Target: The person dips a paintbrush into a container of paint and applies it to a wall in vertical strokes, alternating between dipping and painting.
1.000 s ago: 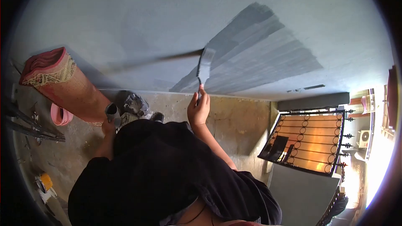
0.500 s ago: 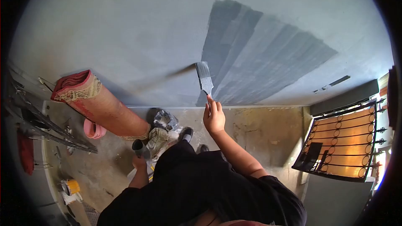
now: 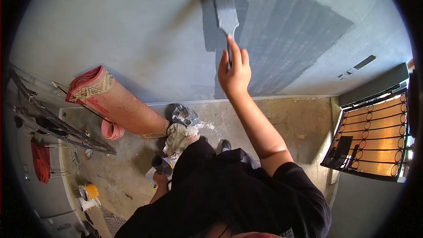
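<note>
My right hand (image 3: pixel 235 72) is closed around the handle of a wide paintbrush (image 3: pixel 226 11), raised in front of me. The bristles are at the upper left part of a dark grey painted patch (image 3: pixel 286 31) on the light grey wall (image 3: pixel 145 26). The brush looks slightly blurred, and its shadow falls to the left. Low at my left side, my left hand (image 3: pixel 161 179) grips a dark cup (image 3: pixel 159 163). What is inside the cup cannot be made out.
A rolled red carpet (image 3: pixel 125 108) leans against the wall, near a pink bucket (image 3: pixel 113 130). Crumpled bags (image 3: pixel 180 137) lie by my feet. Dark branches (image 3: pixel 57 123) stand at left, and a yellow-and-white container (image 3: pixel 90 191) sits on the floor. At right is a black metal grille (image 3: pixel 370 139).
My right hand has moved up the wall with the paintbrush, and fresh dark paint shows along the patch's upper left edge. My left hand still holds the cup low. The view has shifted a little.
</note>
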`<state>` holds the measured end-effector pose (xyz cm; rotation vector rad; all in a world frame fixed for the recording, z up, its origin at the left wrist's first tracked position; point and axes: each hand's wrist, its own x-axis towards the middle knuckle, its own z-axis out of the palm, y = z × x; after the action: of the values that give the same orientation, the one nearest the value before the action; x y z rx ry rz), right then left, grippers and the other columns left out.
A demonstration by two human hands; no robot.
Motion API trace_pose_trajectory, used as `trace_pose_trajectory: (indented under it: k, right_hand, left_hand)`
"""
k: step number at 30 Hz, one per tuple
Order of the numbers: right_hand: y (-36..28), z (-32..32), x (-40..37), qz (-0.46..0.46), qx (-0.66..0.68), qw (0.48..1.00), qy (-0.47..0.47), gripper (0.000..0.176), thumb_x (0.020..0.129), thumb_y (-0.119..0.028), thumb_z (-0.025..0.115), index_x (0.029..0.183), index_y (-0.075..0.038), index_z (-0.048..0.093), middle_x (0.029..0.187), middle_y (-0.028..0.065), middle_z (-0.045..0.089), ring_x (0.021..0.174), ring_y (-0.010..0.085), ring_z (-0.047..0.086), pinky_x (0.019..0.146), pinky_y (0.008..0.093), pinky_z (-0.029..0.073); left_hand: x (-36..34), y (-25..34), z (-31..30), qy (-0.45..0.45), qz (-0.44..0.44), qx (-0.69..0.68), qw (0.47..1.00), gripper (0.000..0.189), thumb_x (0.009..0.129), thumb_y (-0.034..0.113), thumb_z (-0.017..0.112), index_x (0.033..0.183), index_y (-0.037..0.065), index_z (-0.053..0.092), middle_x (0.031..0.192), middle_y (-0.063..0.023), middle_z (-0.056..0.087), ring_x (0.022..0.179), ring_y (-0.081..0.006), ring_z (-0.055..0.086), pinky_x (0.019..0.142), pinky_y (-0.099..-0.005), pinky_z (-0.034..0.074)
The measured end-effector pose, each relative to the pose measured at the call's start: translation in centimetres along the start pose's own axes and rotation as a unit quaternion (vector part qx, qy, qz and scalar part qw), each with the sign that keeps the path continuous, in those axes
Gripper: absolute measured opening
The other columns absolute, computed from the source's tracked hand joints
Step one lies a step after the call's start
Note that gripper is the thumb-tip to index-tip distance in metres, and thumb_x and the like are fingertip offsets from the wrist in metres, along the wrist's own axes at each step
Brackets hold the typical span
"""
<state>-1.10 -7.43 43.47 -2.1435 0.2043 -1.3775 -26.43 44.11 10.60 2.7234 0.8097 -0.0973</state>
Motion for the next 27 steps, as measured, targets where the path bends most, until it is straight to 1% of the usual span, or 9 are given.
trace_pose_trajectory:
  k: [2,6,8,10,15,18,21,24,27]
  right_hand:
    - [0.1,0.3,1.4,0.029,-0.042,0.999,-0.001,0.049,0.093,-0.012,0.067,0.141,-0.020,0.057,0.083,0.0094,0.054,0.059,0.0285,0.058,0.050,0.0414,0.051]
    - [1.4,0.2,-2.9,0.058,-0.084,0.991,-0.084,0.050,0.095,-0.015,0.064,0.143,-0.023,0.055,0.084,0.0096,0.055,0.060,0.0292,0.059,0.050,0.0415,0.051]
    - [0.8,-0.5,-5.0,0.071,-0.090,0.988,-0.103,0.051,0.094,-0.012,0.065,0.143,-0.022,0.056,0.082,0.0088,0.055,0.059,0.0269,0.057,0.051,0.0406,0.051]
    - [0.0,-0.9,-5.6,0.048,-0.051,0.997,-0.040,0.050,0.094,-0.006,0.065,0.143,-0.015,0.058,0.080,0.0083,0.055,0.060,0.0255,0.053,0.055,0.0372,0.049]
    - [-2.7,-0.9,1.3,0.008,-0.063,0.996,0.056,0.048,0.094,-0.005,0.064,0.140,-0.014,0.059,0.080,0.0086,0.054,0.062,0.0243,0.053,0.058,0.0352,0.048]
    - [-2.1,0.3,1.8,0.025,-0.088,0.996,0.016,0.046,0.095,-0.007,0.063,0.140,-0.016,0.060,0.081,0.0096,0.055,0.063,0.0262,0.055,0.058,0.0368,0.049]
    - [-0.1,1.5,-2.7,0.065,-0.113,0.991,-0.037,0.045,0.096,-0.010,0.063,0.140,-0.019,0.060,0.083,0.0110,0.057,0.064,0.0285,0.057,0.058,0.0402,0.050]
    - [1.4,1.2,-7.8,0.100,-0.128,0.981,-0.107,0.045,0.096,-0.011,0.063,0.140,-0.020,0.060,0.083,0.0122,0.057,0.066,0.0306,0.059,0.059,0.0417,0.051]
    - [0.2,0.0,-8.2,0.081,-0.113,0.988,-0.066,0.048,0.095,-0.006,0.063,0.141,-0.017,0.059,0.082,0.0116,0.057,0.066,0.0282,0.058,0.058,0.0400,0.051]
  left_hand:
    - [0.4,-1.2,-0.3,-0.030,0.005,-0.010,0.999,0.051,0.081,0.049,0.077,0.086,-0.002,0.070,0.089,-0.0255,0.071,0.090,-0.0475,0.068,0.076,-0.0547,0.051]
    - [2.6,-0.2,-1.3,0.019,-0.002,0.003,1.000,0.051,0.081,0.049,0.077,0.087,-0.002,0.071,0.088,-0.0253,0.071,0.089,-0.0466,0.068,0.076,-0.0546,0.051]
    - [3.1,1.6,-2.9,0.043,-0.013,-0.024,0.999,0.051,0.082,0.048,0.077,0.090,-0.001,0.073,0.088,-0.0254,0.071,0.087,-0.0459,0.069,0.075,-0.0542,0.052]
    - [5.9,0.9,-1.6,0.047,-0.013,-0.031,0.998,0.050,0.082,0.048,0.077,0.091,-0.001,0.073,0.089,-0.0254,0.072,0.087,-0.0458,0.070,0.076,-0.0539,0.053]
    - [8.7,1.3,-1.4,0.034,-0.021,0.008,0.999,0.050,0.084,0.048,0.076,0.092,-0.001,0.074,0.091,-0.0258,0.072,0.089,-0.0456,0.070,0.076,-0.0533,0.053]
    - [9.1,1.1,-1.4,0.025,-0.036,-0.021,0.999,0.051,0.084,0.049,0.076,0.091,-0.002,0.074,0.091,-0.0258,0.072,0.089,-0.0465,0.070,0.077,-0.0531,0.053]
    - [10.0,0.0,-0.6,-0.001,-0.059,0.007,0.998,0.051,0.084,0.048,0.075,0.093,-0.002,0.073,0.093,-0.0262,0.072,0.092,-0.0464,0.070,0.077,-0.0529,0.053]
    - [9.9,-1.6,0.1,0.031,-0.060,-0.022,0.997,0.050,0.085,0.046,0.076,0.097,-0.002,0.073,0.097,-0.0263,0.072,0.095,-0.0453,0.070,0.078,-0.0526,0.053]
    - [10.1,-2.2,-0.6,0.004,-0.038,-0.033,0.999,0.049,0.085,0.043,0.076,0.102,-0.002,0.072,0.099,-0.0263,0.072,0.097,-0.0439,0.070,0.080,-0.0517,0.054]
